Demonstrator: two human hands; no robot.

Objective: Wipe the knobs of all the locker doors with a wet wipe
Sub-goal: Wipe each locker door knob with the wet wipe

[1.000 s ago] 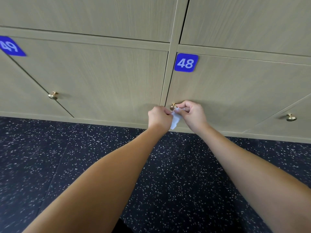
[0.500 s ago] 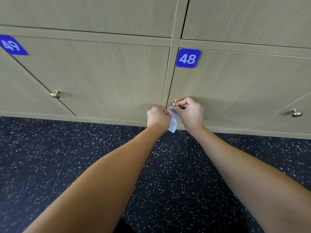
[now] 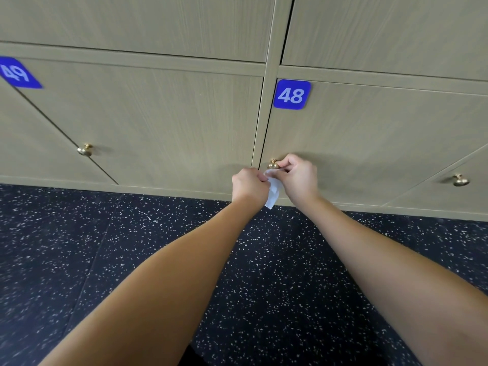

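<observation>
Head view: two bare forearms reach out over the dark speckled floor (image 3: 132, 260). At their ends the left hand (image 3: 249, 184) and right hand (image 3: 299, 177) each pinch the white wet wipe (image 3: 273, 192), both grips closed on it, just below the brass knob (image 3: 273, 164) of locker door 48 (image 3: 369, 143). Farther left and right, two more knobs (image 3: 85, 150) (image 3: 460, 180) sit untouched.

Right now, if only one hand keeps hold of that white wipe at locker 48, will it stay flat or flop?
Probably flop: the wet wipe hangs crumpled below the left hand and right hand, so it looks limp. It seems light, since fingertip pinches carry it. It should drape round the brass knob rather than slide off, though its wetness cannot be judged.
</observation>
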